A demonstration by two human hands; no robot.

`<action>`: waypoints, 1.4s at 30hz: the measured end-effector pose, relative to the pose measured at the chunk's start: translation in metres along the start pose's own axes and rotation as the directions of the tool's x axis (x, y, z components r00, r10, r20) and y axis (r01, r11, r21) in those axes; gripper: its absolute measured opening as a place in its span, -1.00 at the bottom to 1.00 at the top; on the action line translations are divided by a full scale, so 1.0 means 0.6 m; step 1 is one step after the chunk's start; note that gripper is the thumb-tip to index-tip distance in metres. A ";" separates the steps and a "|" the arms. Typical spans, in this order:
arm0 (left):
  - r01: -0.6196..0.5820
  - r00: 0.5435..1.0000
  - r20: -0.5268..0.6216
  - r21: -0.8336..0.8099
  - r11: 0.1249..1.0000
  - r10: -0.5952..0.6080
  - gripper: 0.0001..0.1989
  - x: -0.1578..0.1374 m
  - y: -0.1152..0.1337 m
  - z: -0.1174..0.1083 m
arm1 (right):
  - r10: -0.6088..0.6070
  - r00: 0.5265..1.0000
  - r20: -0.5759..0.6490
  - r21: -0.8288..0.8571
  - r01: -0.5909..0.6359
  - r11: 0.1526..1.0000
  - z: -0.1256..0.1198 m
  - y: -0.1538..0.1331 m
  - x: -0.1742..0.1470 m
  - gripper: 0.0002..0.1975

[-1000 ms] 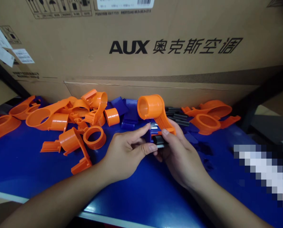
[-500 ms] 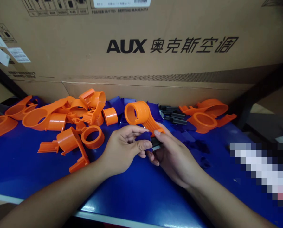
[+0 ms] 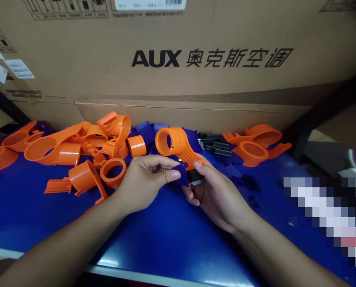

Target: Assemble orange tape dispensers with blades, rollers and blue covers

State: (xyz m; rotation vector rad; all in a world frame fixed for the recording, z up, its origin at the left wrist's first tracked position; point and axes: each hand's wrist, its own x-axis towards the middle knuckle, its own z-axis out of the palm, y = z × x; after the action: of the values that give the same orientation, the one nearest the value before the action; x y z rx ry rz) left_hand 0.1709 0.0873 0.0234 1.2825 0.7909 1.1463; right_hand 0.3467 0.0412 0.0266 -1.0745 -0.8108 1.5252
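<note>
In the middle of the head view, my right hand (image 3: 222, 191) is closed around the handle end of an orange tape dispenser (image 3: 178, 144), its ring pointing up and left. A black roller (image 3: 195, 175) and a pale serrated blade (image 3: 196, 183) show at the end by my fingers. My left hand (image 3: 150, 179) pinches a dark blue plastic flap (image 3: 181, 174) between thumb and fingers. The flap is right against the dispenser's roller end; whether it is attached there I cannot tell. My left hand's lower fingers are mostly hidden.
Several orange dispenser parts (image 3: 83, 175) lie in a heap on the left of the blue tabletop (image 3: 154, 239). Behind my hands are blue flaps (image 3: 144, 130) and black rollers (image 3: 219, 148). More orange parts (image 3: 251, 153) lie at right. A large cardboard box (image 3: 76, 52) stands along the back.
My left hand has shifted slightly left and up, and the blue flap has turned so that more of its flat face shows. My right hand still holds the tape dispenser.
</note>
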 end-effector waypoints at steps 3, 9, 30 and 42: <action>0.024 0.998 -0.049 -0.040 0.999 -0.026 -0.87 0.000 -0.005 0.001 | 0.003 1.000 0.007 0.018 -0.003 1.000 0.000 0.000 0.001 -0.56; -0.013 0.997 -0.072 0.005 1.000 0.013 -0.86 -0.002 -0.008 0.009 | 0.026 1.000 -0.011 0.049 -0.026 0.998 -0.002 -0.001 0.002 -0.61; -0.033 0.999 -0.020 0.223 0.974 0.039 -0.83 -0.014 -0.014 0.011 | 0.000 1.000 -0.005 0.010 0.000 1.000 -0.003 0.002 0.003 -0.62; 0.136 0.979 0.168 -0.130 0.982 -0.113 -0.73 -0.023 0.006 0.029 | -0.045 0.999 0.012 -0.030 0.045 0.999 0.004 0.006 -0.004 -0.58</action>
State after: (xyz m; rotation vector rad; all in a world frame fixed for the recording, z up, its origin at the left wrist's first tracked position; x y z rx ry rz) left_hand 0.1826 0.0686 0.0277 1.1743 0.6503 0.9680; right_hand 0.3432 0.0380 0.0250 -1.0634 -0.8625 1.4870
